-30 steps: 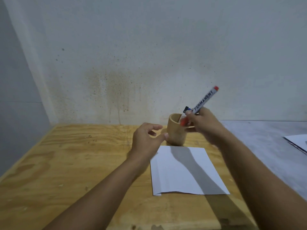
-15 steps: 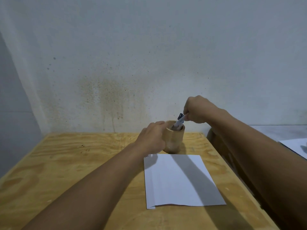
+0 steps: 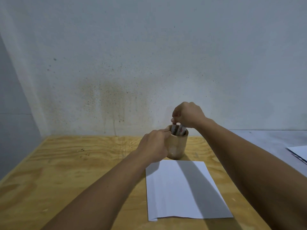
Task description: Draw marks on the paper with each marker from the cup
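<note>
A wooden cup (image 3: 178,147) stands on the plywood table just behind a white sheet of paper (image 3: 182,190). My left hand (image 3: 153,146) is wrapped around the cup's left side, fingertips at its rim. My right hand (image 3: 188,115) hovers right over the cup's mouth, fingertips pinched on the top of a white marker (image 3: 174,128) that stands inside. A second marker with red print (image 3: 181,130) leans beside it in the cup. The lower parts of both markers are hidden by the cup wall. I see no marks on the paper.
The plywood table (image 3: 74,171) ends at a stained wall behind the cup. To the right lies a grey surface (image 3: 265,140) with another white sheet (image 3: 299,151) at its edge. My right forearm casts a shadow across the paper.
My right hand has lowered the red-capped marker from the air into the cup and now pinches a marker top there. My left hand has moved onto the cup and gripped it.
</note>
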`<act>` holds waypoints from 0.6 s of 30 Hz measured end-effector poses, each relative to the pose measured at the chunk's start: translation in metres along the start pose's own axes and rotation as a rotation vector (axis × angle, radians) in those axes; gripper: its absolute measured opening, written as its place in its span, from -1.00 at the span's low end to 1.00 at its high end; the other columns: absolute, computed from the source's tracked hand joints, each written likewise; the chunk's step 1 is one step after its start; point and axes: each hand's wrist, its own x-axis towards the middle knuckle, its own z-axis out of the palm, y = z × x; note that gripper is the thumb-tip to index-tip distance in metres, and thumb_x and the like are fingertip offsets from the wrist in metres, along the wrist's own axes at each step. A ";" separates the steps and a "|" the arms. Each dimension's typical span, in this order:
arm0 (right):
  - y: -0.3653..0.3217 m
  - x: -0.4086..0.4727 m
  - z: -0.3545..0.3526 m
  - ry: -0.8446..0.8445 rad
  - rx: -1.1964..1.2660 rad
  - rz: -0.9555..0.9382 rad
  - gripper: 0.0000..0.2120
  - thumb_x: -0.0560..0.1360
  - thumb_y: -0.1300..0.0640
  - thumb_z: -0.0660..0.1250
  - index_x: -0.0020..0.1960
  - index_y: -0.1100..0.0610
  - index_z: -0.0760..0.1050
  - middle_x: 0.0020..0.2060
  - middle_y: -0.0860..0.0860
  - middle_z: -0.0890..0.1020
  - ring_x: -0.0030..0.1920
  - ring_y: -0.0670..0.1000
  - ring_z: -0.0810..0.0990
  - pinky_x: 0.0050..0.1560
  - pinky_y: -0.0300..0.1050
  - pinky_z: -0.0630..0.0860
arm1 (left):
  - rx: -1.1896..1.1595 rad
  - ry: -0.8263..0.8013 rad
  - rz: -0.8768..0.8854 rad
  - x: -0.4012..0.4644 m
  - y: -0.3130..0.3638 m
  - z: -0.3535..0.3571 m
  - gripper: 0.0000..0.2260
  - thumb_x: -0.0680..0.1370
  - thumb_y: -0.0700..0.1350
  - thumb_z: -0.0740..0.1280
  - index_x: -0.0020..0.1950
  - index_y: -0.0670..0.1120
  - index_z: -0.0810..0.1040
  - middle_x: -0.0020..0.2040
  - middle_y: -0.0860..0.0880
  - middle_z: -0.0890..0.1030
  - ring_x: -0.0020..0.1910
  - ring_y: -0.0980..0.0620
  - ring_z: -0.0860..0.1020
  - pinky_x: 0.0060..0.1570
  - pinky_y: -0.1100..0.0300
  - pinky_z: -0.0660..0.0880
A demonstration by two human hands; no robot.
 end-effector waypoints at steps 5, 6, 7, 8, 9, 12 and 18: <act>0.005 0.006 0.013 0.064 -0.038 0.008 -0.83 0.58 0.05 0.30 0.03 -0.04 0.67 0.01 -0.08 0.71 0.06 0.05 0.57 0.01 -0.01 0.20 | -0.022 0.018 0.041 0.002 -0.007 0.004 -0.56 0.41 -0.27 0.30 0.28 -0.02 0.47 0.32 0.03 0.52 0.17 -0.14 0.52 0.02 -0.10 0.54; 0.007 0.006 0.014 0.059 -0.038 0.005 -0.83 0.57 0.02 0.30 0.03 -0.05 0.67 0.01 -0.09 0.71 0.06 0.04 0.57 0.01 0.00 0.20 | -0.020 0.020 0.040 0.002 -0.007 0.005 -0.56 0.41 -0.26 0.31 0.28 -0.01 0.47 0.32 0.03 0.52 0.18 -0.14 0.51 0.03 -0.10 0.54; 0.009 0.007 0.016 0.054 -0.035 0.000 -0.83 0.57 0.00 0.30 0.03 -0.06 0.67 0.01 -0.09 0.71 0.07 0.04 0.58 0.02 0.01 0.20 | -0.019 0.026 0.040 0.001 -0.007 0.005 -0.55 0.41 -0.27 0.32 0.28 -0.02 0.46 0.33 0.03 0.51 0.19 -0.14 0.51 0.04 -0.10 0.54; 0.010 0.008 0.016 0.052 -0.029 -0.007 -0.83 0.56 -0.03 0.30 0.03 -0.06 0.67 0.02 -0.10 0.71 0.09 0.04 0.58 0.04 0.03 0.22 | -0.023 0.033 0.042 0.000 -0.006 0.005 -0.55 0.41 -0.28 0.31 0.29 -0.04 0.46 0.34 0.02 0.51 0.20 -0.14 0.50 0.06 -0.11 0.52; 0.012 0.008 0.017 0.047 -0.017 -0.009 -0.82 0.55 -0.04 0.30 0.03 -0.06 0.67 0.02 -0.10 0.71 0.10 0.04 0.59 0.07 0.04 0.24 | -0.028 0.034 0.043 -0.001 -0.005 0.004 -0.54 0.42 -0.30 0.30 0.31 -0.06 0.46 0.34 0.01 0.50 0.20 -0.15 0.48 0.08 -0.11 0.51; 0.018 0.010 0.015 -0.002 0.072 -0.005 -0.82 0.54 -0.03 0.33 0.04 -0.02 0.67 0.01 -0.07 0.72 0.08 0.04 0.61 0.18 0.08 0.41 | -0.033 0.048 0.055 -0.002 -0.002 0.002 -0.52 0.40 -0.34 0.27 0.31 -0.09 0.46 0.35 0.01 0.49 0.17 -0.16 0.48 0.07 -0.08 0.50; 0.027 0.005 0.003 -0.043 0.278 0.005 -0.65 0.50 -0.02 0.41 0.17 0.20 0.62 0.06 0.10 0.70 -0.02 0.01 0.64 0.01 -0.16 0.51 | -0.050 0.096 0.117 -0.003 -0.004 0.007 -0.44 0.38 -0.37 0.27 0.36 -0.06 0.40 0.39 0.01 0.46 0.08 -0.13 0.51 0.00 0.00 0.52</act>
